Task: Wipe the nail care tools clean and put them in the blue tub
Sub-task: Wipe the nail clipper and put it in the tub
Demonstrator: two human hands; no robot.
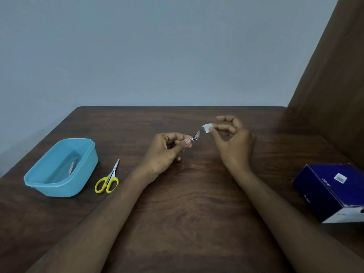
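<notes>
Over the middle of the brown table, my left hand (pixel 167 148) pinches a small metal nail clipper (pixel 196 135), whose tip points up and to the right. My right hand (pixel 232 138) holds a small white wipe (pixel 206 128) between thumb and forefinger, just beyond the clipper's tip and a little apart from it. The blue tub (pixel 82 174) stands at the left with a pale tool (pixel 71 167) lying inside. Small scissors with yellow handles (pixel 108 179) lie flat on the table just right of the tub.
A dark blue box with a white end (pixel 332 192) sits at the right edge of the table. A brown panel (pixel 334 75) rises behind it on the right. The wall is close behind the table's far edge.
</notes>
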